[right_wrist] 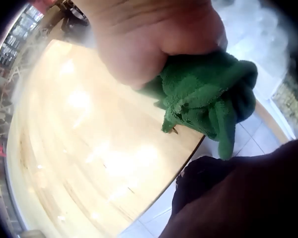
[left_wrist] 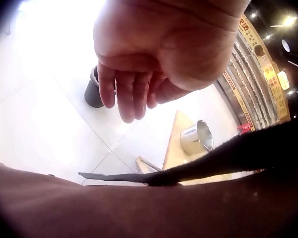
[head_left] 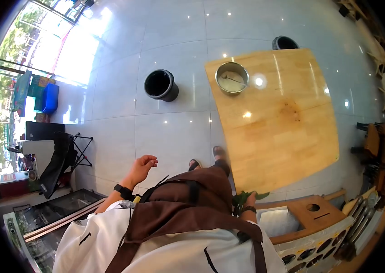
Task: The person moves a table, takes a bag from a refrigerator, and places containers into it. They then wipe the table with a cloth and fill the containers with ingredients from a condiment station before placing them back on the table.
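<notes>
A bunched green cloth (right_wrist: 203, 94) is gripped in my right hand (right_wrist: 159, 44), close to the near corner of the wooden table (head_left: 283, 118). In the head view that same cloth (head_left: 242, 198) shows low, beside the brown apron (head_left: 188, 191). My left hand (head_left: 143, 167) hangs in the air over the tiled floor, its fingers loosely bent around nothing. The left wrist view shows that hand (left_wrist: 164, 54) from the palm side, with no object in it. On the table's far left corner stands a round metal pot (head_left: 232, 78) with pale contents and a utensil handle.
A black bin (head_left: 161, 85) stands on the floor left of the table, and another bin (head_left: 285, 42) behind it. A folding chair (head_left: 60, 157) is at the left. A wooden counter (head_left: 313, 214) with a white-lined opening lies at the lower right.
</notes>
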`<action>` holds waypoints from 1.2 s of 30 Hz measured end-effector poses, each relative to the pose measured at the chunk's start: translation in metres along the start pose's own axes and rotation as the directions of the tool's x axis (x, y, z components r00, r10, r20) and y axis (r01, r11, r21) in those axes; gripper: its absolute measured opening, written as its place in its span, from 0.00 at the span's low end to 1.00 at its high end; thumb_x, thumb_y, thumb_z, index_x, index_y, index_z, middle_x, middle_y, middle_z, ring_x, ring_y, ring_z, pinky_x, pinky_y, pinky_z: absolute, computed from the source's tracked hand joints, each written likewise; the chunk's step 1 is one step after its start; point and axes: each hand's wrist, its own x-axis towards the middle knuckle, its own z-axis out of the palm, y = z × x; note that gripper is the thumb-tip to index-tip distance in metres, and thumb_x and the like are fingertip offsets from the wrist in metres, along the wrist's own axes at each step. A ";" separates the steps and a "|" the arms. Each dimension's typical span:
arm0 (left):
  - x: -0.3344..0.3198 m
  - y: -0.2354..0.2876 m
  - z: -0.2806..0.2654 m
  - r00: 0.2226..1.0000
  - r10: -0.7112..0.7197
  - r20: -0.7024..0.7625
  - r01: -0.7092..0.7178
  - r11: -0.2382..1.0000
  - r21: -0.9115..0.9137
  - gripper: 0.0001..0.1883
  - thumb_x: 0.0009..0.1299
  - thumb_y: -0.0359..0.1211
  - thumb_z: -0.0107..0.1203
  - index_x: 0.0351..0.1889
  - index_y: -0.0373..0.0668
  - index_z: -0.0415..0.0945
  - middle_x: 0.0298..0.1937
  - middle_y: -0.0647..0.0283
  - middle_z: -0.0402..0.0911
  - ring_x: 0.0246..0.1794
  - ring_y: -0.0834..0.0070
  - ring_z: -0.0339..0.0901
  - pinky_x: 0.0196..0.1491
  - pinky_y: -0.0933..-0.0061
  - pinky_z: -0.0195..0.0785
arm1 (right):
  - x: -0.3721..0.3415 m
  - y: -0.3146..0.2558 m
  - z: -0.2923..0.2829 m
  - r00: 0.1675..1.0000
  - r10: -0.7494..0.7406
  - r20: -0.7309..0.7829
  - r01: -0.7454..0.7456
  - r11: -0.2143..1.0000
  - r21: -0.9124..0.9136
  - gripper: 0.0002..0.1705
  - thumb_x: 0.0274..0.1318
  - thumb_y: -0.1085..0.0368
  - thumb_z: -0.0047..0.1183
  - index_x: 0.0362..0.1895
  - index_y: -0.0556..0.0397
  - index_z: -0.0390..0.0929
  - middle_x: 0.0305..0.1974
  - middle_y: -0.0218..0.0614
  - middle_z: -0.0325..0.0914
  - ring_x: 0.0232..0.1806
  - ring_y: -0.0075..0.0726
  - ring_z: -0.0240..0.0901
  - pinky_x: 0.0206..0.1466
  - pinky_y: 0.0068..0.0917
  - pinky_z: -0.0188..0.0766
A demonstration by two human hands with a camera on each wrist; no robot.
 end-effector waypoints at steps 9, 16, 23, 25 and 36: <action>0.019 0.017 0.024 0.998 -0.043 0.035 0.039 0.994 0.105 0.12 0.67 0.29 0.43 0.44 0.31 0.69 0.38 0.59 0.78 0.40 0.76 0.75 0.46 0.76 0.67 | -0.012 -0.003 0.011 0.998 0.013 0.066 -0.027 0.975 0.219 0.42 0.58 0.36 0.26 0.57 0.63 0.61 0.51 0.46 0.68 0.48 0.47 0.70 0.48 0.38 0.70; 0.031 0.029 0.032 0.996 -0.060 0.062 0.051 0.988 0.145 0.13 0.68 0.30 0.43 0.44 0.31 0.69 0.39 0.59 0.78 0.40 0.75 0.75 0.46 0.75 0.67 | -0.025 -0.012 0.042 0.994 0.018 0.109 -0.040 0.977 0.210 0.42 0.58 0.36 0.26 0.56 0.63 0.59 0.49 0.47 0.69 0.45 0.46 0.71 0.47 0.37 0.71; 0.027 0.028 0.018 0.998 -0.053 0.021 0.049 0.985 0.167 0.12 0.68 0.30 0.43 0.44 0.32 0.69 0.39 0.59 0.78 0.40 0.76 0.75 0.46 0.75 0.67 | -0.015 -0.018 0.075 0.985 -0.012 0.172 -0.027 0.973 0.227 0.40 0.58 0.36 0.27 0.53 0.62 0.60 0.47 0.47 0.68 0.43 0.47 0.71 0.44 0.41 0.71; 0.023 0.025 0.012 0.998 -0.063 0.019 0.059 0.980 0.189 0.12 0.67 0.30 0.43 0.44 0.32 0.70 0.39 0.59 0.78 0.40 0.76 0.75 0.46 0.75 0.67 | -0.003 -0.018 0.087 0.977 -0.032 0.211 -0.017 0.975 0.224 0.40 0.57 0.35 0.27 0.54 0.60 0.59 0.48 0.47 0.68 0.44 0.49 0.70 0.45 0.45 0.70; -0.015 -0.004 -0.015 0.987 -0.111 -0.117 0.120 0.990 0.074 0.12 0.67 0.29 0.43 0.44 0.31 0.69 0.38 0.58 0.79 0.39 0.75 0.75 0.46 0.75 0.67 | -0.052 -0.063 0.190 0.965 -0.030 0.262 0.015 0.998 0.057 0.41 0.58 0.36 0.29 0.55 0.62 0.61 0.52 0.45 0.67 0.48 0.44 0.69 0.50 0.37 0.67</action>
